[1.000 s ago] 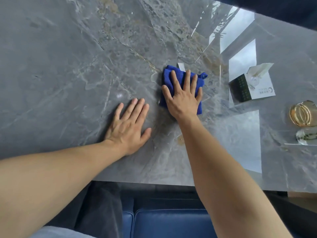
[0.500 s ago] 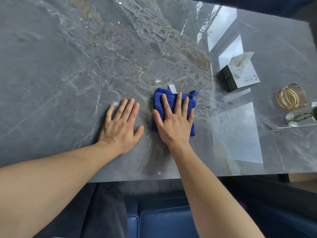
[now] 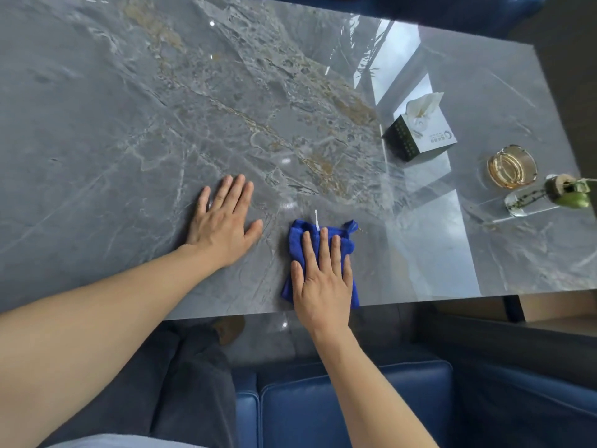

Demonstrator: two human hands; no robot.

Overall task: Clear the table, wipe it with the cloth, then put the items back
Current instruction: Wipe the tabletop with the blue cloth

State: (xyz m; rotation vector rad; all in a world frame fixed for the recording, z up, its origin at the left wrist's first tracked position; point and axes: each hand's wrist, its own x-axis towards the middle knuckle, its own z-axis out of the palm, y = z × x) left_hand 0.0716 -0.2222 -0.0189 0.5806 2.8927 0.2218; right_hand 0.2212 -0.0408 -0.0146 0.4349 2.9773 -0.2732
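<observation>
A folded blue cloth [image 3: 297,234] lies on the grey marble table [image 3: 129,124], close to its near edge. My right hand [image 3: 323,279] presses flat on the cloth with fingers spread, covering most of it. My left hand [image 3: 223,221] rests flat and open on the bare tabletop, just left of the cloth. At the right end stand a tissue box [image 3: 420,134], an amber glass ashtray [image 3: 512,166] and a clear glass vase with a green plant [image 3: 546,195].
The table's near edge [image 3: 420,297] runs just below my right hand. A blue leather sofa [image 3: 355,399] and my dark-trousered legs [image 3: 161,383] lie below it. Window glare falls on the table's right half.
My right hand has dragged the cloth toward me, from the table's middle to its near edge. My left hand has stayed flat on the table.
</observation>
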